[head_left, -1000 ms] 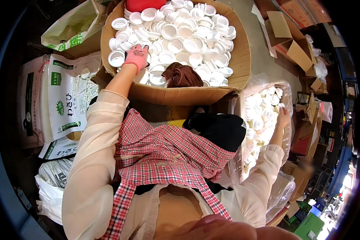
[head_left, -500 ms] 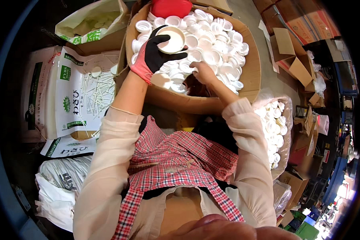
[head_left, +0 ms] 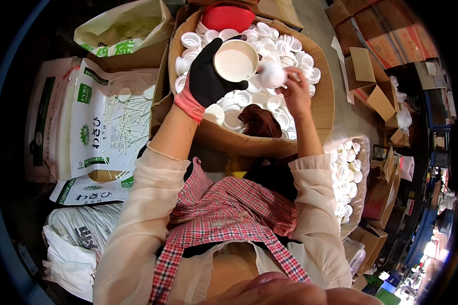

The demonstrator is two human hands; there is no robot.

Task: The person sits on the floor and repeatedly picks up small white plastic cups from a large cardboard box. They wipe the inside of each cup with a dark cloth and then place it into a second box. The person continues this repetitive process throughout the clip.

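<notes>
A: Your left hand (head_left: 204,76), in the black glove with the pink cuff, is wrapped around a large white lid (head_left: 235,61), hollow side facing up at you. Half a second back it held that lid lower and flatter over the pile; now you've lifted and tilted it toward your face.

B: And your right hand (head_left: 295,94)?

A: A second ago it was down in the clear plastic bag of caps (head_left: 348,178) at your right knee. Now it has come up beside the lid, bare, fingers pinched on a small white rounded piece (head_left: 272,74) just touching the lid's rim. I think it's a cap or plug, but it's washed out and I can't be sure.

B: So both hands are full?

A: Yes, each closed on its own part, and the two parts have met above the big cardboard box (head_left: 320,101) heaped with white caps. Judging by that, you've gone from fetching to fitting: the small piece looks ready to seat into the lid.

B: Anything else close by?

A: A brown cloth (head_left: 259,121) lies on the caps under your right wrist, a red lid (head_left: 228,16) sits at the box's far edge, and a printed sack of white sticks (head_left: 119,122) lies to your left
</notes>
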